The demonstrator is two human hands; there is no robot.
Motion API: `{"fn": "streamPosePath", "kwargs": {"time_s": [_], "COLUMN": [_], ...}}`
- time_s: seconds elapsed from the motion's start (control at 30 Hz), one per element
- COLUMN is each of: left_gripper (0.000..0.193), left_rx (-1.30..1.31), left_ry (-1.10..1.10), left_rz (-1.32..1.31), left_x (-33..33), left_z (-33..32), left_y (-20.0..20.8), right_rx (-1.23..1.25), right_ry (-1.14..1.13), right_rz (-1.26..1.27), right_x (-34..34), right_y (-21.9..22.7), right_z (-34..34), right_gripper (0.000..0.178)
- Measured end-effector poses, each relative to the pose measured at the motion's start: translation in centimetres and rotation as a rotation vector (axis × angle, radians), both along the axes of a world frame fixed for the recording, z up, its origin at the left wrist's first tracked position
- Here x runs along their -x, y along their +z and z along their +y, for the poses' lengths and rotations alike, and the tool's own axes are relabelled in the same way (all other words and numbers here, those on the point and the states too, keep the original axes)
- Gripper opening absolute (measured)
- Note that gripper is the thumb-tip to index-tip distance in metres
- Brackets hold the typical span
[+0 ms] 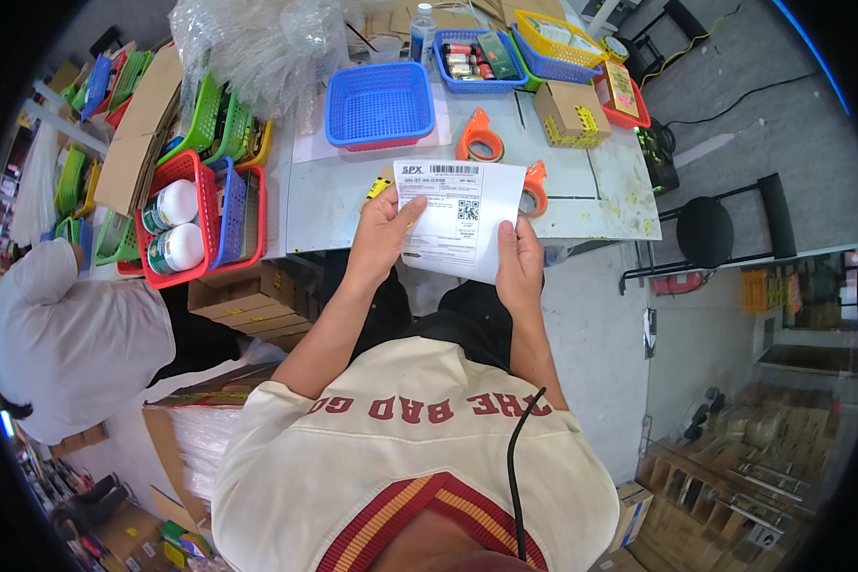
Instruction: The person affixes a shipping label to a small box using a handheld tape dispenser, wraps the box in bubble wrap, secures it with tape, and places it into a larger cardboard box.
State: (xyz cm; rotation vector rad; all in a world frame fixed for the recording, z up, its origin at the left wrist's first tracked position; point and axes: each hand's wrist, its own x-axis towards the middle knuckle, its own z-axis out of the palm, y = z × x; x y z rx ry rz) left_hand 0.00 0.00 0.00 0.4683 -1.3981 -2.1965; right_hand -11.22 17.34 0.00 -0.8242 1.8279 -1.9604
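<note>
Between my two hands is a white printed shipping label sheet (448,224), held up over the table's near edge with its barcode and square code facing me. My left hand (383,232) pinches its left edge, thumb on top. On the right edge, my right hand (519,262) grips it the same way, thumb on the front. Just beyond the sheet lie two orange tape dispensers, one (479,136) behind its top edge and another (536,190) partly hidden at its right. A bit of yellow-and-black material (378,184) shows beside my left fingers.
A blue basket (379,103) stands on the table (600,191). Behind are a basket of small bottles (475,62), a water bottle (422,29) and bubble wrap (257,67). A cardboard box (572,113) sits right; red basket with white tubs (176,221) left. Another person (76,334) bends at left.
</note>
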Motion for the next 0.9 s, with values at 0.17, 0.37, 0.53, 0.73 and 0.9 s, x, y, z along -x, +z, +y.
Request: {"fn": "streamPosePath", "kwargs": {"time_s": [0.17,0.37,0.53,0.73,0.9], "left_gripper": [0.026,0.026,0.027,0.027,0.027], "left_rx": [-0.003,-0.009,0.033,0.076,0.137], "left_ry": [0.029,0.033,0.045,0.073,0.087], "left_rz": [-0.028,-0.011,0.004,0.02,0.031], "left_x": [-0.4,0.1,0.0,-0.2,-0.6], "left_z": [-0.9,0.0,0.0,0.1,-0.3], "left_y": [0.9,0.8,0.4,0.8,0.7], "right_rx": [0.038,0.0,-0.002,-0.006,-0.215], "right_ry": [0.001,0.009,0.005,-0.017,-0.011], "right_rz": [-0.056,-0.022,-0.031,-0.022,0.048], "right_x": [-0.5,-0.1,-0.6,-0.3,0.7], "right_y": [-0.1,-0.5,0.7,-0.4,0.1], "right_z": [-1.2,0.1,-0.1,0.1,1.3], "right_gripper": [0.026,0.025,0.025,0.024,0.022]}}
